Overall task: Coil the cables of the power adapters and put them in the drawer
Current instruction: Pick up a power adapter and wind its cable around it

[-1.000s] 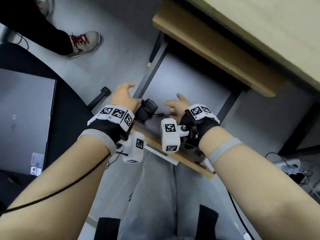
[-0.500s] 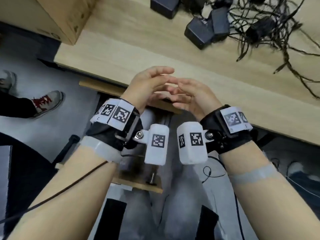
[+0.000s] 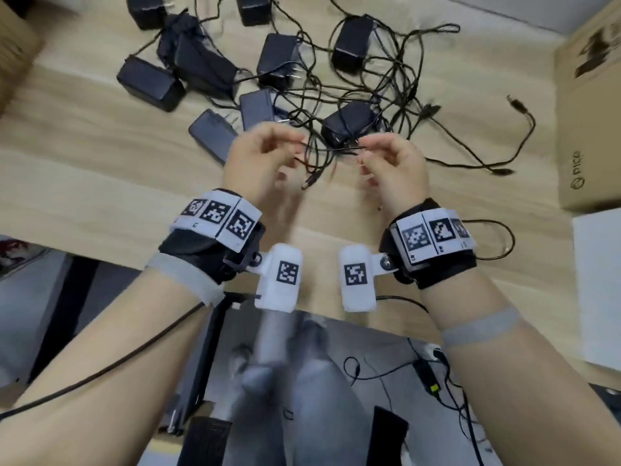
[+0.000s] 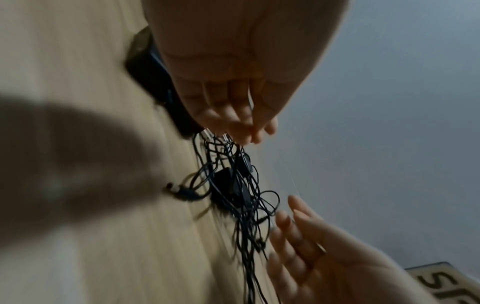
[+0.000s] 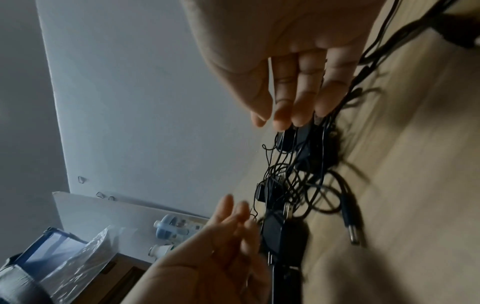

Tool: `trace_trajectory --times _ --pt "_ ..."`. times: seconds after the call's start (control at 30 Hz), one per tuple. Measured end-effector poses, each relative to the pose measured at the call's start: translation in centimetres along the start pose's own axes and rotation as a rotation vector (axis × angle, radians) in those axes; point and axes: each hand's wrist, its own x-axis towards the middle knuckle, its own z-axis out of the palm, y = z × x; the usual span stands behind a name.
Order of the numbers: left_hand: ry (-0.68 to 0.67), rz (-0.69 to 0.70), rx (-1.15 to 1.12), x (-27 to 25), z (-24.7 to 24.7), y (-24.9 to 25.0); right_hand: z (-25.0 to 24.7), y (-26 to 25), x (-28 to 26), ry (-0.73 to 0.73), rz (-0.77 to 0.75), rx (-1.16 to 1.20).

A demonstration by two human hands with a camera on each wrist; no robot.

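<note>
Several black power adapters (image 3: 346,124) lie on the wooden table (image 3: 84,169) with their thin cables (image 3: 396,82) tangled together. A barrel plug (image 3: 309,183) lies between my hands. My left hand (image 3: 285,142) hovers over the near edge of the tangle with loosely curled fingers and holds nothing. My right hand (image 3: 369,146) hovers the same way beside it. The left wrist view shows the left hand (image 4: 241,127) relaxed and empty above the cables (image 4: 233,185). The right wrist view shows the right hand (image 5: 285,115) likewise empty. The drawer under the table edge is blurred.
A brown cardboard box (image 3: 588,112) stands at the table's right edge, with a white box (image 3: 598,290) nearer to me. Another cardboard box (image 3: 16,45) is at the far left. A power strip (image 3: 430,368) with cords lies on the floor below.
Both hands have risen from the open drawer under the table, where an adapter lay, to above the tangle on the tabletop. The head view has tilted up from the drawer to the table.
</note>
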Motion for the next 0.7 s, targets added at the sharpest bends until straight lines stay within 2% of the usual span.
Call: trace_trajectory --times 0.1,0.17,0.27,0.33,0.4,0.63,0.7 --pt "0.303 0.094 0.227 2.9 -1.5 -1.0 -0.5 0.2 1.3 -0.054 0.020 -0.008" --pt "0.409 0.094 0.464 4.4 -3.0 -2.3 -0.2 0.5 1.8 -0.094 0.023 -0.011" --pt "0.267 -0.011 0.881 5.2 -3.8 -3.5 0.6 0.8 2.2 -0.144 0.028 -0.015" --pt "0.206 -0.041 1.027 5.0 -3.7 -3.3 1.0 0.6 2.2 -0.175 0.023 -0.036" --pt "0.216 -0.025 1.128 4.6 -3.9 -2.9 1.3 0.4 2.0 -0.194 0.009 -0.072" --pt "0.146 -0.116 1.238 3.9 -5.5 -1.9 2.2 -0.3 1.4 -0.204 -0.014 -0.114" --pt "0.141 -0.118 1.197 3.7 -5.6 -1.6 2.5 -1.0 1.3 -0.207 -0.016 -0.123"
